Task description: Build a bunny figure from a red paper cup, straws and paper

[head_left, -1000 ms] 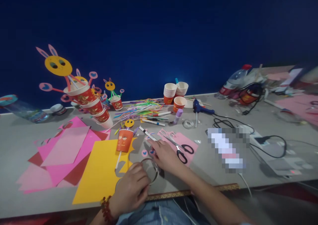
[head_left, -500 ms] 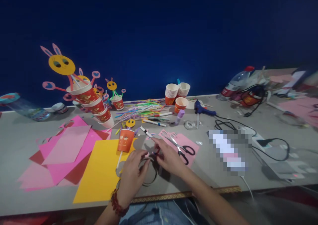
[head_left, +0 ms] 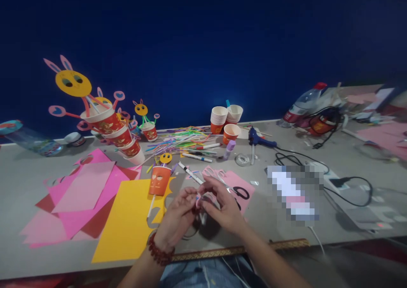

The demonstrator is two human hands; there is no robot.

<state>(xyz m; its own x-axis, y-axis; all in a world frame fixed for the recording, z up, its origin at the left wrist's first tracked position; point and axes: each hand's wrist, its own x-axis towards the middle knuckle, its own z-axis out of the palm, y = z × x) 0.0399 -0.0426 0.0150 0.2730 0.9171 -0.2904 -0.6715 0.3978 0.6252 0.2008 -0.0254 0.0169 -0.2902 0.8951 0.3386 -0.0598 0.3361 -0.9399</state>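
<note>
My left hand (head_left: 177,215) and my right hand (head_left: 223,207) meet just above the table's front edge. Their fingertips pinch a small pink paper piece (head_left: 199,200) between them. A tape ring (head_left: 191,233) lies on the table beneath the hands, mostly hidden. An orange paper cup (head_left: 159,180) with a straw and a yellow face stands just left of the hands, on a yellow sheet (head_left: 125,222). Black-handled scissors (head_left: 240,192) rest on a pink cut sheet (head_left: 243,181) right behind my right hand. A white marker (head_left: 190,172) lies behind the hands.
Pink and red sheets (head_left: 84,190) are spread at left. Bunny-faced cup crafts (head_left: 106,125) stand at back left, beside loose straws (head_left: 182,142), stacked cups (head_left: 218,119), a glue stick (head_left: 229,148) and a blue glue gun (head_left: 259,141). Cables and a power strip (head_left: 345,186) lie right, a bottle (head_left: 303,101) behind.
My left hand let go of the tape ring and rose toward the right hand. The right hand lifted a small pink piece off the table; both hands now pinch it.
</note>
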